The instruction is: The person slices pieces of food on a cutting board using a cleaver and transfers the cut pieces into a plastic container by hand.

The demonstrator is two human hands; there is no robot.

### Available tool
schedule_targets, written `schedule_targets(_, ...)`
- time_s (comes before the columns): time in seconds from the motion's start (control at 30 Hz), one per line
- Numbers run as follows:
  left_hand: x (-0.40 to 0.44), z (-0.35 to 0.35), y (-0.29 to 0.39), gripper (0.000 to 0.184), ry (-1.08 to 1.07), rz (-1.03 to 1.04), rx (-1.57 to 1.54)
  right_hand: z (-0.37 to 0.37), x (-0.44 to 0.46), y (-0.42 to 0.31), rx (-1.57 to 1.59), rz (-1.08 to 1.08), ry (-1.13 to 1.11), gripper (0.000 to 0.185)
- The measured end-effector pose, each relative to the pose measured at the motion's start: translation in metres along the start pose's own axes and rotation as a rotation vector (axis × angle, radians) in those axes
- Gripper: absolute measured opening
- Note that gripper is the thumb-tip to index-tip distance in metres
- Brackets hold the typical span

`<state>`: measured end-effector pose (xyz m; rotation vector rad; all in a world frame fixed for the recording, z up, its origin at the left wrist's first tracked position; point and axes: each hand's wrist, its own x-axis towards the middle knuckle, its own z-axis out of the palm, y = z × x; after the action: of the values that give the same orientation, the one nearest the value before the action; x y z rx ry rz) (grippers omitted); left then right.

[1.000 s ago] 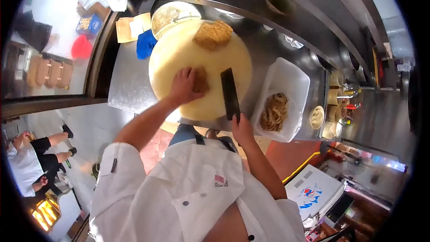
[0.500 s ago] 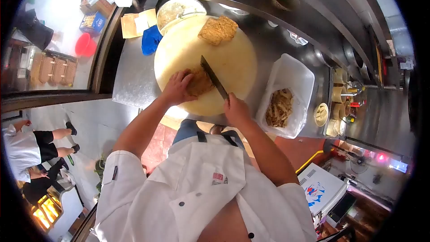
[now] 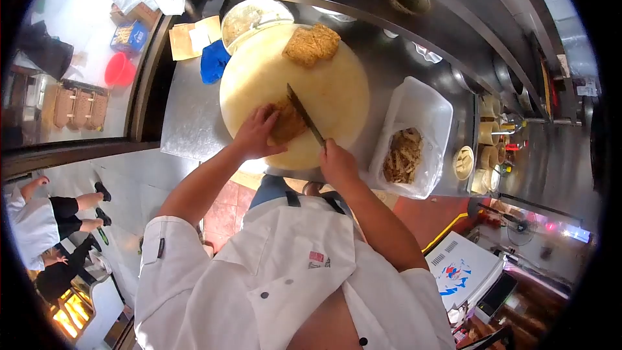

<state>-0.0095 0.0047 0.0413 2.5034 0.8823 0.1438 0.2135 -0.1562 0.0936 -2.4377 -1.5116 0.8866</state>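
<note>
A brown slab of food [image 3: 288, 124] lies on the round, pale cutting board [image 3: 337, 107]. My left hand [image 3: 256, 135] presses on the slab's left side with its fingers spread. In my right hand [image 3: 337, 163] is the handle of a dark cleaver [image 3: 304, 114], whose blade stands edge down at the slab's right side. Whether the edge has entered the slab is hard to tell. Another golden-brown piece [image 3: 312, 45] sits at the board's far edge.
Right of the board is a white plastic tub [image 3: 424, 116] with brown strips [image 3: 403, 155] inside. A metal bowl [image 3: 253, 19], a blue cloth [image 3: 214, 61] and tan paper [image 3: 188, 40] lie at the far left. Two other people [image 3: 35, 220] are at the far left side.
The cleaver has swung from right of the slab, where its blade was tilted flatter, left to the slab's right side. My left hand stays on the slab.
</note>
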Motion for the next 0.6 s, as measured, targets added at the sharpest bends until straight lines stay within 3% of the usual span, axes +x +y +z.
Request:
schedule_targets(0.07,-0.002,0.000,0.002,0.102,-0.035,-0.002,0.015,0.009,0.000,0.004,0.010,-0.036,0.072,0.023)
schedule_targets(0.6,0.001,0.006,-0.011,0.100,0.053,0.054,-0.021,-0.003,0.004,0.009,-0.053,-0.051,0.016,0.022)
